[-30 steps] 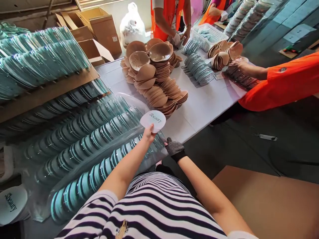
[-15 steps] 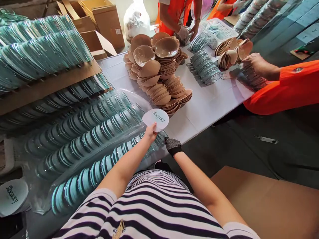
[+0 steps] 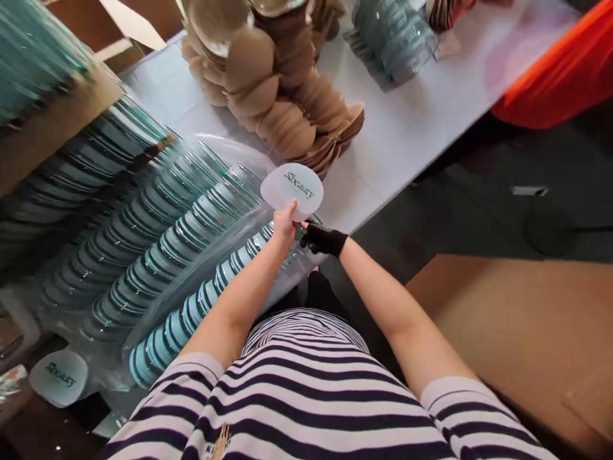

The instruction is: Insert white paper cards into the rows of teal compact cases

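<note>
Gripping a white oval card (image 3: 291, 184) in the left hand (image 3: 285, 225), short of tan stacks (image 3: 287, 131) on the table (image 3: 402, 137) and near rows of clear discs (image 3: 178, 239), with cardboard (image 3: 517, 319) at right. Bearing "beauty", as on another card (image 3: 58, 378) at lower left: two readable labels. With the gloved right hand (image 3: 324, 240) curled just below, impossible to tell whether gripping.

The person is wearing a short-sleeved shirt (image 3: 311, 390) banded in white and near-black stripes, its left sleeve (image 3: 191, 374) and right sleeve (image 3: 460, 396) both ending in a broad pale band. On the chest, a gold emblem (image 3: 222, 439) is showing beside small dark lettering (image 3: 209, 449). The right hand (image 3: 322, 239) is wearing a black glove (image 3: 334, 243) with a pale-textured strip and an uncovered fingertip, while the left hand (image 3: 285, 225) is going bare.
</note>
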A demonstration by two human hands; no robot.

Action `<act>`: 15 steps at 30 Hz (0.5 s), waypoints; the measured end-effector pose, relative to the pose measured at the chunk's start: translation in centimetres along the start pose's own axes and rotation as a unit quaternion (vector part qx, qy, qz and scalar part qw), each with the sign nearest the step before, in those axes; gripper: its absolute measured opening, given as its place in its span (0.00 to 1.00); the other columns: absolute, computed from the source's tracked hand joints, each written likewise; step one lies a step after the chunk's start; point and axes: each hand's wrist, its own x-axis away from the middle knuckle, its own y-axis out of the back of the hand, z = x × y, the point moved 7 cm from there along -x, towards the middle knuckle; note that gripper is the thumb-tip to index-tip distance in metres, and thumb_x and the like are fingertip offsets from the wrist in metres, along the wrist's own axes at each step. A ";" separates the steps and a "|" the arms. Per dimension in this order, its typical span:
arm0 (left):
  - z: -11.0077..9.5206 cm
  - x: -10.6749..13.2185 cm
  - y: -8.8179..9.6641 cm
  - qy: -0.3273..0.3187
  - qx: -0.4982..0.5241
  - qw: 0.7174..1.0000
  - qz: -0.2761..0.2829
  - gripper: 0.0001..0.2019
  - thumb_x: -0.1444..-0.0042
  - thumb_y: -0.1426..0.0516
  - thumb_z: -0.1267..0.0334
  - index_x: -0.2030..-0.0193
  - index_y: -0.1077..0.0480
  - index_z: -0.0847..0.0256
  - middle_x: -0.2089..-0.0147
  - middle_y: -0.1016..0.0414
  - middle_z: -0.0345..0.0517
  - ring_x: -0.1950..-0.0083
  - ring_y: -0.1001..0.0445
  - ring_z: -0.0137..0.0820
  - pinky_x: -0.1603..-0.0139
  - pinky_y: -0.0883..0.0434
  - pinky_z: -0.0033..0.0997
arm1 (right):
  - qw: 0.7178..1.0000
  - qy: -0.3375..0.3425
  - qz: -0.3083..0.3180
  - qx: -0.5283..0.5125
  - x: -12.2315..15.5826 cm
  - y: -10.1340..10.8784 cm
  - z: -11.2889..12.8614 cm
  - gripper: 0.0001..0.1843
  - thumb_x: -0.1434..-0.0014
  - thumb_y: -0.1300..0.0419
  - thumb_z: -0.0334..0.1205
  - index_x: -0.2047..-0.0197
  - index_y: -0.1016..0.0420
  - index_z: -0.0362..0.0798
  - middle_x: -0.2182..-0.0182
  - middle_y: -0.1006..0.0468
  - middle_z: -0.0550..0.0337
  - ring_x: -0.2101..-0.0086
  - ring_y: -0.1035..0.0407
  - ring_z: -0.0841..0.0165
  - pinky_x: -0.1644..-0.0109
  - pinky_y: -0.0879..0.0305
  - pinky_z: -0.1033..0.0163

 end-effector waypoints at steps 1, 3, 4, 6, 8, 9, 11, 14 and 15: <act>0.0 0.0 0.1 -0.010 -0.016 1.000 0.010 0.18 0.44 0.38 0.70 0.46 0.28 0.67 0.52 0.21 0.51 0.48 0.23 0.37 0.47 0.25 0.36 | 1.000 -0.017 -0.004 0.018 -0.2 0.3 -0.1 0.24 0.33 0.52 0.58 0.46 0.37 0.47 0.79 0.26 0.65 0.84 0.41 0.76 0.78 0.45 0.72; 0.0 0.0 0.1 -0.034 -0.041 0.998 0.036 0.21 0.46 0.36 0.66 0.45 0.29 0.65 0.49 0.22 0.51 0.48 0.22 0.38 0.47 0.25 0.37 | 0.999 -0.034 -0.009 0.038 -0.5 1.1 -0.2 0.24 0.38 0.44 0.59 0.54 0.35 0.46 0.81 0.27 0.63 0.84 0.39 0.74 0.78 0.42 0.71; -0.1 0.0 0.0 -0.048 -0.047 0.996 0.051 0.22 0.47 0.35 0.64 0.44 0.29 0.64 0.48 0.22 0.52 0.48 0.23 0.38 0.47 0.25 0.38 | 0.999 -0.037 -0.006 0.036 -0.6 1.4 -0.3 0.23 0.39 0.42 0.59 0.58 0.34 0.46 0.82 0.27 0.62 0.84 0.39 0.74 0.79 0.42 0.71; -0.4 0.2 -0.1 -0.079 -0.049 0.993 0.069 0.25 0.49 0.34 0.62 0.43 0.30 0.63 0.47 0.23 0.53 0.46 0.24 0.39 0.45 0.26 0.37 | 0.999 -0.038 0.010 0.015 -0.4 1.8 -0.6 0.21 0.41 0.39 0.57 0.65 0.36 0.47 0.83 0.28 0.63 0.85 0.41 0.75 0.81 0.43 0.71; -0.7 0.6 -0.1 -0.110 -0.054 0.990 0.070 0.27 0.49 0.34 0.62 0.42 0.31 0.63 0.46 0.24 0.54 0.43 0.25 0.39 0.44 0.27 0.37 | 0.998 -0.038 0.036 -0.026 0.0 1.5 -1.0 0.20 0.39 0.40 0.56 0.67 0.37 0.48 0.82 0.29 0.64 0.86 0.43 0.76 0.82 0.46 0.72; -0.8 0.8 -0.1 -0.123 -0.060 0.988 0.069 0.27 0.49 0.35 0.62 0.42 0.32 0.64 0.46 0.24 0.55 0.42 0.26 0.39 0.43 0.28 0.38 | 0.997 -0.031 0.049 -0.057 0.2 1.2 -1.1 0.19 0.38 0.42 0.56 0.67 0.37 0.48 0.81 0.28 0.65 0.85 0.43 0.77 0.82 0.46 0.73; -0.8 1.1 -0.1 -0.142 -0.072 0.985 0.064 0.25 0.46 0.36 0.62 0.42 0.32 0.65 0.46 0.25 0.56 0.42 0.27 0.39 0.42 0.28 0.39 | 0.991 -0.009 0.067 -0.120 0.3 0.7 -0.8 0.19 0.34 0.47 0.56 0.65 0.36 0.49 0.78 0.26 0.66 0.85 0.43 0.78 0.82 0.46 0.73; -0.9 1.3 0.0 -0.164 -0.098 0.981 0.033 0.22 0.44 0.38 0.61 0.44 0.32 0.63 0.46 0.25 0.54 0.41 0.27 0.38 0.40 0.29 0.38 | 0.990 -0.023 0.101 -0.098 0.6 -0.3 -0.4 0.21 0.34 0.49 0.59 0.64 0.35 0.48 0.78 0.26 0.66 0.86 0.43 0.78 0.82 0.46 0.73; -1.0 1.3 -0.1 -0.172 -0.113 0.979 0.016 0.21 0.43 0.38 0.60 0.44 0.32 0.62 0.45 0.25 0.53 0.40 0.28 0.38 0.40 0.29 0.37 | 0.991 -0.038 0.115 -0.054 0.8 -0.5 -0.5 0.22 0.37 0.47 0.61 0.64 0.35 0.48 0.79 0.27 0.65 0.85 0.42 0.77 0.82 0.45 0.72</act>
